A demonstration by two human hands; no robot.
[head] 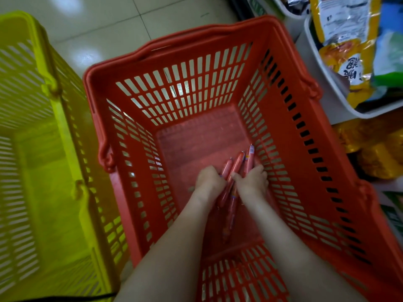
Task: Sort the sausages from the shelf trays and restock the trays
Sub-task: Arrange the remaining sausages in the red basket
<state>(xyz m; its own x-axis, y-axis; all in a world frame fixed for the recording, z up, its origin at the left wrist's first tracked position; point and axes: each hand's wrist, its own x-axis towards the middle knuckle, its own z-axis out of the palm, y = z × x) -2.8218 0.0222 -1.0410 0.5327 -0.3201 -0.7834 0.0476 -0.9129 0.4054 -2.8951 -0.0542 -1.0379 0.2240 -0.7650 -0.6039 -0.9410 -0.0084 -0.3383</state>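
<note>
LEFT HAND (209, 178): fingers curled round sausages (236, 165) | RIGHT HAND (254, 179): grips the same bundle from 3 o'clock | SAUSAGES: inside red basket (196, 83), low above its floor at 6 o'clock, tips toward 1 o'clock | YELLOW BASKET (54, 127): at 9 o'clock, touching the red basket | WHITE TRAY (333, 92): at 2 o'clock, holds snack bags (346, 51)

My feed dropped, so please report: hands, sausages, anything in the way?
Left hand and right hand grip sausages. Bundle low inside red basket. Nothing seen in the way.
</note>
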